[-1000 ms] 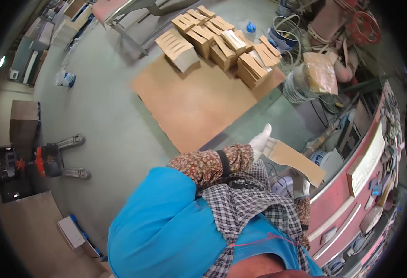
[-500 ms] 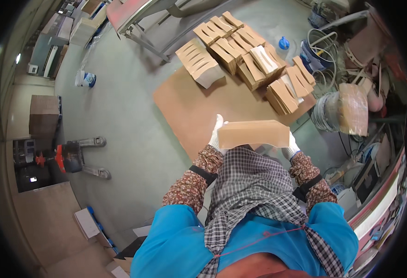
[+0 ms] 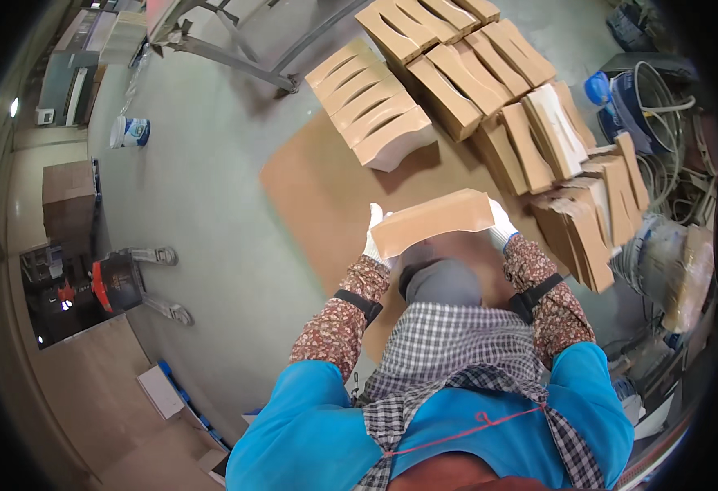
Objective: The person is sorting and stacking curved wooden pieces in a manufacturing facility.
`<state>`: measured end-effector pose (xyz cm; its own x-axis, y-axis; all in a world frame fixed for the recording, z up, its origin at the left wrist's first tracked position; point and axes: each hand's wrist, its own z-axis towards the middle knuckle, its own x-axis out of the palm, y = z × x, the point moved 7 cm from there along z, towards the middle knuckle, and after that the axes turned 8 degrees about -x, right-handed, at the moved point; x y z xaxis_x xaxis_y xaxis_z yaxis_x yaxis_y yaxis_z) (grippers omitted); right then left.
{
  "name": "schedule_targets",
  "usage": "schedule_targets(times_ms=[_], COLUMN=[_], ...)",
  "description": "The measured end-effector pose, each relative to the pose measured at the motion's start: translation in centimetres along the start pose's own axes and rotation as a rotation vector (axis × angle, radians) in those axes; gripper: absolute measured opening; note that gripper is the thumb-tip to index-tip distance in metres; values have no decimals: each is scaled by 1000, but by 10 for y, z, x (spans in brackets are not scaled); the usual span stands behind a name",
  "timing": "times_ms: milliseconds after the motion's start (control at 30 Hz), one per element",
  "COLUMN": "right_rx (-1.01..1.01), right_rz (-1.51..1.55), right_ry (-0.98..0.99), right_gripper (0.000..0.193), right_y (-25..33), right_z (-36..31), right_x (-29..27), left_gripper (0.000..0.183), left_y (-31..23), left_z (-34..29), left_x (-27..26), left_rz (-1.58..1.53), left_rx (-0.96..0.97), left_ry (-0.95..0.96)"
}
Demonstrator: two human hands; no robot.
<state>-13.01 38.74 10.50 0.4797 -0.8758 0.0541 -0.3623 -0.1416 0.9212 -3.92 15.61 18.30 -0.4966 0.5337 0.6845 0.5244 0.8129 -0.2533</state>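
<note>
Brown panel (image 3: pixel 434 221) between gloved fingers (image 3: pixel 375 214), blue-labelled bucket (image 3: pixel 132 132) leftward

Left hand (image 3: pixel 374 237) at frame centre, thumb up; right hand (image 3: pixel 501 223) right of centre, slightly higher. Both white-gloved, well apart, set in a holding grip. Left forearm (image 3: pixel 334 331) and right forearm (image 3: pixel 557 319) slant inward from lower frame, elbows bent.

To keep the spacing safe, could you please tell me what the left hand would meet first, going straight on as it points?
The left hand would probably meet the near end of the row of curved brown pieces first, though depth is unclear.
</note>
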Motion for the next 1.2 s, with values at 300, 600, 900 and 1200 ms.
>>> schedule_targets(times_ms=[300,600,900,1200], right_rx=[-57,6,22,230], right_rz=[-183,-149,-141,-207], right_ry=[100,-5,-74,-12], right_gripper=[42,61,62,54], right_y=[-55,-110,-97,-67], right_z=[151,209,227,214], right_x=[31,-4,18,18], left_gripper=[37,53,33,39], left_y=[-52,-50,-70,-72], left_z=[148,197,184,183], left_x=[-190,-151,-149,-169], left_rz=[1137,2052,1990,2066], left_rx=[392,710,858,819], left_ry=[-244,-432,-425,-408])
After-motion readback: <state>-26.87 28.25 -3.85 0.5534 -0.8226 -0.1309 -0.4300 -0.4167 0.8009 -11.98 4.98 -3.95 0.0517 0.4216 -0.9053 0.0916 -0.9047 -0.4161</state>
